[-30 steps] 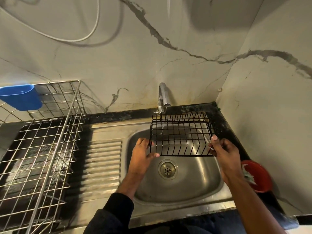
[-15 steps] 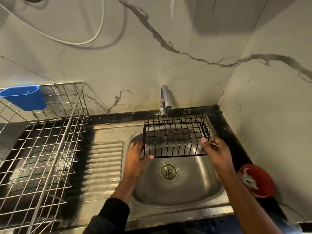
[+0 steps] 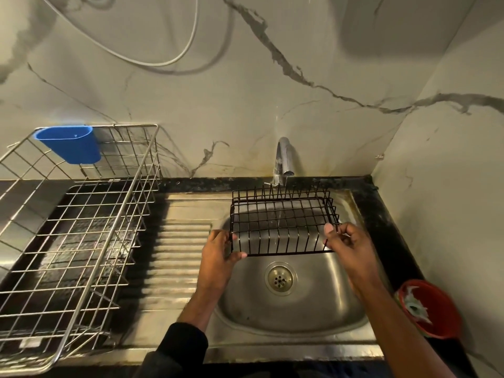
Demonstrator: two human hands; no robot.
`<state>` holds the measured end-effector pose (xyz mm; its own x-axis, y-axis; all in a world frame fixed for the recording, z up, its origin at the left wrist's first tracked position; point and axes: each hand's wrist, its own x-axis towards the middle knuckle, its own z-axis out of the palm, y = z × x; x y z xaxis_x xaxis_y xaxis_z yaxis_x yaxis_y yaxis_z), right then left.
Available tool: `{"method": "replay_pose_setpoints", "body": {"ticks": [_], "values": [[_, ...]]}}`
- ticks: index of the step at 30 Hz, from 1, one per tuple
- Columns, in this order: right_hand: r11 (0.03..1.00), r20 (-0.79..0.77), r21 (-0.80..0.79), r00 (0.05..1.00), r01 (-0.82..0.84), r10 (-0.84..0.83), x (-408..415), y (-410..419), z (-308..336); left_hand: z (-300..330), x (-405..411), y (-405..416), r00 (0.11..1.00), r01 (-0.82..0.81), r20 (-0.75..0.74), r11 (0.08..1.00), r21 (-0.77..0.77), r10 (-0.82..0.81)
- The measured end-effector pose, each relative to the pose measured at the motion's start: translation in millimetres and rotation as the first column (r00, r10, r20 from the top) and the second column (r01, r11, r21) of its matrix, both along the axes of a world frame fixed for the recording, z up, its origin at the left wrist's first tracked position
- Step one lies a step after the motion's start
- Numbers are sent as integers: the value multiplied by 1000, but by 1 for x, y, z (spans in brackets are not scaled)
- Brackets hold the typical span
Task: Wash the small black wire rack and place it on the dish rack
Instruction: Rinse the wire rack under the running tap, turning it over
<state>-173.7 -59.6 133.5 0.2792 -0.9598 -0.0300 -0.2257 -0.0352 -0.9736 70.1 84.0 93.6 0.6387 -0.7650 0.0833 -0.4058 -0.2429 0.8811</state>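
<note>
You grip black wire rack (image 3: 283, 222) both ends, left hand (image 3: 218, 257), right hand (image 3: 351, 249), fingers curled on wire, under tap (image 3: 283, 159) stream. Rinse looks underway; dish rack (image 3: 76, 227), well left of fingers, not yet reached.

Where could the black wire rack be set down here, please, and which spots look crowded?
The dish rack at left shows bare wire beneath its blue cup. The ribbed drainboard between it and the sink is bare too. The right counter by the red bowl is cramped.
</note>
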Motion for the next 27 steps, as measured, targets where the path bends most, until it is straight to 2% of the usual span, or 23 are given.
{"method": "replay_pose_setpoints", "body": {"ticks": [6, 14, 27], "values": [[999, -9, -21, 999, -50, 50, 2, -4, 0, 4, -3, 7, 999, -38, 1, 999, 14, 38], [1000, 14, 14, 1000, -13, 13, 7, -6, -4, 12, -6, 13, 998, -55, -22, 998, 14, 55], [993, 39, 32, 993, -113, 112, 14, -4, -4, 4, 3, 31, 994, -91, 66, 995, -29, 93]]}}
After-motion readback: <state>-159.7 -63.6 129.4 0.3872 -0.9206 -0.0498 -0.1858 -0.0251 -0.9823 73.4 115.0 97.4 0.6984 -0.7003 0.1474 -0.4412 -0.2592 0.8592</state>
